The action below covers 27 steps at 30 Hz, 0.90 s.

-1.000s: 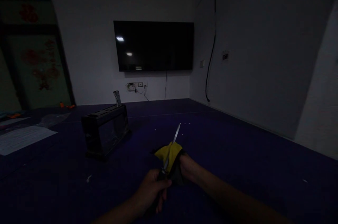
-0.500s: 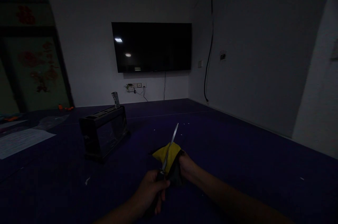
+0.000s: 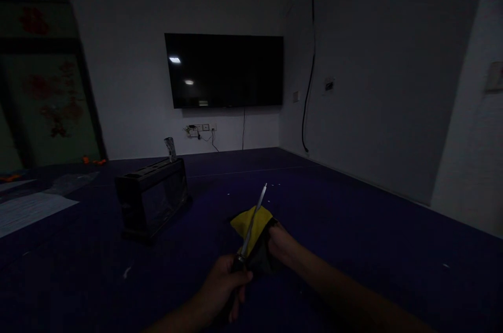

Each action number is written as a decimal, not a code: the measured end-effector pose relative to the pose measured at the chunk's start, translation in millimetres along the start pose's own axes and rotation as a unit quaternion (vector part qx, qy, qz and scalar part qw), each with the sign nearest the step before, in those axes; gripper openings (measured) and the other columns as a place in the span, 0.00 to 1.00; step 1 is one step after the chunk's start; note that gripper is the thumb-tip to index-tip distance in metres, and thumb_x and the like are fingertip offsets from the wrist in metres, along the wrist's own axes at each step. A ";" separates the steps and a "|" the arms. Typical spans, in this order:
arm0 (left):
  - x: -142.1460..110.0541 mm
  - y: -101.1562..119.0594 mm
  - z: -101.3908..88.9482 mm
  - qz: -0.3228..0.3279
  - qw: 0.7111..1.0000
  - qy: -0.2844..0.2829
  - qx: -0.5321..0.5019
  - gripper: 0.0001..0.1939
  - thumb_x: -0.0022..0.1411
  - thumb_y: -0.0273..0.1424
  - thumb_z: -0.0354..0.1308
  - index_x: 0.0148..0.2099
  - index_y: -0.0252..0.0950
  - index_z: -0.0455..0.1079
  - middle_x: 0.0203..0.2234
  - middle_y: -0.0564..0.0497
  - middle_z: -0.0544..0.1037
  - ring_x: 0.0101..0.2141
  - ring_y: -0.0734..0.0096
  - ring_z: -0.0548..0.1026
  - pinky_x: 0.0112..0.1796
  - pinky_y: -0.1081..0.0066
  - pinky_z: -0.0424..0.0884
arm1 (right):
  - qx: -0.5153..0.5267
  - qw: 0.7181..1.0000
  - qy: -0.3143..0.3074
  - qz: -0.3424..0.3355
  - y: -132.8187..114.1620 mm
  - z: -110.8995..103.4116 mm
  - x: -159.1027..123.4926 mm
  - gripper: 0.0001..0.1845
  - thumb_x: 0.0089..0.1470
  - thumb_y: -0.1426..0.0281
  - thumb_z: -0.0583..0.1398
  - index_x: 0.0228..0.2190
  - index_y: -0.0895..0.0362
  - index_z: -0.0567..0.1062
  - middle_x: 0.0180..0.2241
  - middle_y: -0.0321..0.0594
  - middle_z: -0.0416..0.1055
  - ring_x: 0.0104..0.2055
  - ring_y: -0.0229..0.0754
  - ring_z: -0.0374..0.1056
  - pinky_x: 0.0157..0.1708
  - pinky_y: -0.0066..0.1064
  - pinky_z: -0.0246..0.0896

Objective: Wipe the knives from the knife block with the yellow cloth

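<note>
Low in the centre, my left hand (image 3: 226, 283) is closed around the dark handle of a knife (image 3: 255, 216). Its narrow silver blade points up and away from me. My right hand (image 3: 282, 243) grips a yellow and dark grey cloth (image 3: 260, 220), which lies behind and against the blade around its middle. The fingers of my right hand are mostly hidden by the cloth. To the left stands a dark knife block (image 3: 151, 169) with clear-looking sides, and one patterned handle (image 3: 170, 148) sticks up from its far end.
The purple table (image 3: 346, 218) carries several small white scraps. Paper sheets (image 3: 35, 210) and a clear plastic bag (image 3: 73, 184) lie at the left, with small orange things (image 3: 94, 161) farther back. A television (image 3: 223, 71) hangs on the back wall. The room is dim.
The cloth in my right hand has shifted slightly up and right against the blade. My left hand keeps its hold on the knife, and the view has turned slightly right.
</note>
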<state>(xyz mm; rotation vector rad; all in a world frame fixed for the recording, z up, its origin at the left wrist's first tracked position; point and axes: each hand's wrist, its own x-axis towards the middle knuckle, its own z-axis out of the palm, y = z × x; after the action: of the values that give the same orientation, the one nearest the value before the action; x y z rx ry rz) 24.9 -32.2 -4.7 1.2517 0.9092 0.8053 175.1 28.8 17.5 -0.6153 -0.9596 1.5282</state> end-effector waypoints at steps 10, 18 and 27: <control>-2.6 4.1 2.5 -0.006 1.000 0.001 0.005 0.17 0.43 0.42 0.59 0.27 0.35 0.59 0.09 0.59 0.65 0.07 0.79 0.61 0.07 0.81 0.51 | 0.000 1.000 0.008 -0.008 2.4 -4.1 5.0 0.13 0.37 0.65 0.66 0.27 0.58 0.77 0.30 0.43 0.77 0.33 0.48 0.73 0.40 0.39 0.64; -1.6 4.1 1.1 -0.005 1.000 0.016 0.003 0.17 0.44 0.41 0.58 0.30 0.35 0.59 0.10 0.59 0.65 0.06 0.78 0.60 0.08 0.80 0.51 | -0.023 1.000 -0.006 -0.017 -7.1 -0.9 1.5 0.11 0.37 0.68 0.65 0.27 0.59 0.78 0.30 0.43 0.77 0.33 0.49 0.72 0.39 0.38 0.64; -2.8 2.4 2.5 -0.010 1.000 0.008 0.006 0.18 0.44 0.42 0.58 0.30 0.35 0.59 0.09 0.59 0.66 0.07 0.78 0.60 0.08 0.80 0.51 | -0.022 0.999 0.026 -0.041 -5.9 -11.1 7.6 0.08 0.37 0.67 0.64 0.24 0.57 0.77 0.26 0.40 0.76 0.29 0.46 0.71 0.35 0.37 0.64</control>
<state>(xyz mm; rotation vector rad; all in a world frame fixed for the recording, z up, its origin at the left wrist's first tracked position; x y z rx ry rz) 25.8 -35.4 -1.8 1.2474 0.9397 0.7964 185.9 38.8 17.7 -0.6369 -0.9698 1.4158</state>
